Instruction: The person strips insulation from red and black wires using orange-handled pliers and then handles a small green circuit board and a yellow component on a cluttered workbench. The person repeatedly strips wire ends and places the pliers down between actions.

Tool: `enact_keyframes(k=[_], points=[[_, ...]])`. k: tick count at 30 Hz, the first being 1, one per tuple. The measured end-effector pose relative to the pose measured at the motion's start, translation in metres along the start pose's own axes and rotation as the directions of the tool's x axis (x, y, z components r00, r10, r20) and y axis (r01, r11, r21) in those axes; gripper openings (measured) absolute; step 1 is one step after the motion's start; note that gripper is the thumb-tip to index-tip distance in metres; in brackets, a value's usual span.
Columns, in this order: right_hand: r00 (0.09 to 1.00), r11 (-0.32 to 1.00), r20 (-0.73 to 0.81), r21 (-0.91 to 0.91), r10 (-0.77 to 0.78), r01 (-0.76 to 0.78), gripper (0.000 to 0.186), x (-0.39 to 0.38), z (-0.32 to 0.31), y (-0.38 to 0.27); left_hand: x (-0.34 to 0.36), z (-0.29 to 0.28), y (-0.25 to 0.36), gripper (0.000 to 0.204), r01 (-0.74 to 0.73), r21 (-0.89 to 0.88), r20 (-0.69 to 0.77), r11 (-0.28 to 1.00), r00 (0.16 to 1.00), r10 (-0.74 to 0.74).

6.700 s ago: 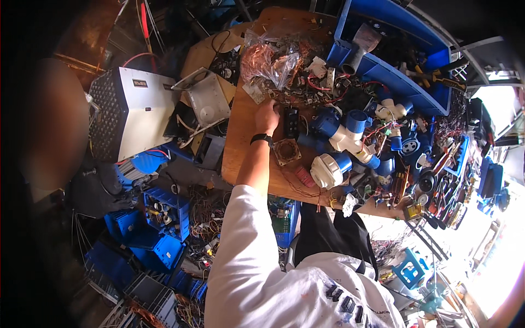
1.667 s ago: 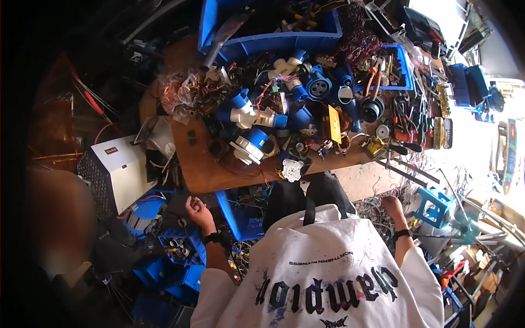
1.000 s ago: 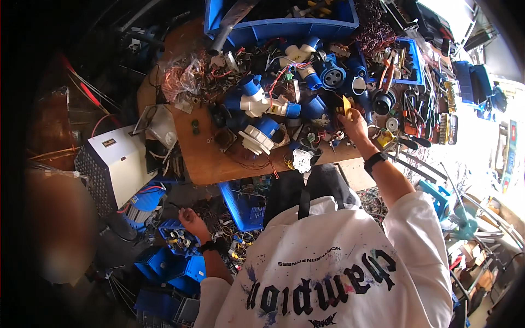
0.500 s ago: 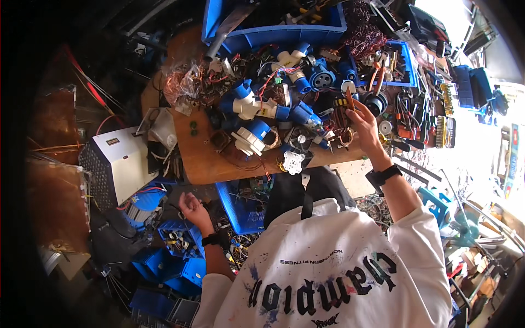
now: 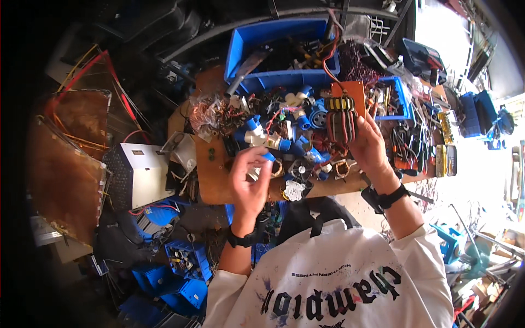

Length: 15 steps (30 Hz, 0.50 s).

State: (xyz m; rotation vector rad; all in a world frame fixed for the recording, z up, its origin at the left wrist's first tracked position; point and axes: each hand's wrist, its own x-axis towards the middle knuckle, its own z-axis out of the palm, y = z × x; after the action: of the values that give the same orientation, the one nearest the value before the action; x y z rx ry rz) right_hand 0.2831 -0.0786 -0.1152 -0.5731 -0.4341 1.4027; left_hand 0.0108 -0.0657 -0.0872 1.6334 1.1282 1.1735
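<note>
My right hand (image 5: 372, 146) grips an orange circuit board (image 5: 356, 94) by its lower right edge and holds it up over the table. On the board's face sits a wound coil (image 5: 340, 124) with red and dark windings and a yellow-and-black top. A red and dark cable (image 5: 328, 59) runs upward from it. My left hand (image 5: 249, 185) hovers over the table's near edge, fingers loosely curved and thumb apart, with nothing evident in it. It partly covers a blue-and-white plug part. Beyond it lie white-and-blue industrial connectors (image 5: 263, 142).
The wooden table (image 5: 214, 183) carries a heap of wires, a small black fan (image 5: 300, 170) and a white disc (image 5: 293, 190). A large blue bin (image 5: 262, 82) stands at the back, a smaller blue tray (image 5: 403, 98) at right beside hand tools (image 5: 407, 147). A white metal box (image 5: 145, 175) stands left.
My left hand has risen from beside the table to over its near edge. My right hand has lifted the orange board with its coil and turned its face into view. The head view has shifted.
</note>
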Motion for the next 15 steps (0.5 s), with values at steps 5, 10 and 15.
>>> enact_keyframes(k=[5, 10, 15], points=[[0.984, 0.981, 0.108, -0.121, -0.140, 0.153, 0.053, -0.010, 0.043, -0.020, 0.024, 0.039, 0.066, 0.034, -0.233, 0.079, 0.075, 0.969, 0.971, 0.227], [0.960, 0.957, 0.197, -0.175, -0.197, 0.232, 0.060, -0.019, 0.068, -0.029, 0.033, 0.062, 0.092, 0.053, -0.184, 0.059, 0.150, 0.981, 0.973, 0.173], [0.935, 0.919, 0.275, -0.261, -0.224, 0.297, 0.061, -0.026, 0.069, -0.031, 0.029, 0.075, 0.113, 0.066, 0.009, -0.208, 0.251, 0.978, 0.967, 0.045]])
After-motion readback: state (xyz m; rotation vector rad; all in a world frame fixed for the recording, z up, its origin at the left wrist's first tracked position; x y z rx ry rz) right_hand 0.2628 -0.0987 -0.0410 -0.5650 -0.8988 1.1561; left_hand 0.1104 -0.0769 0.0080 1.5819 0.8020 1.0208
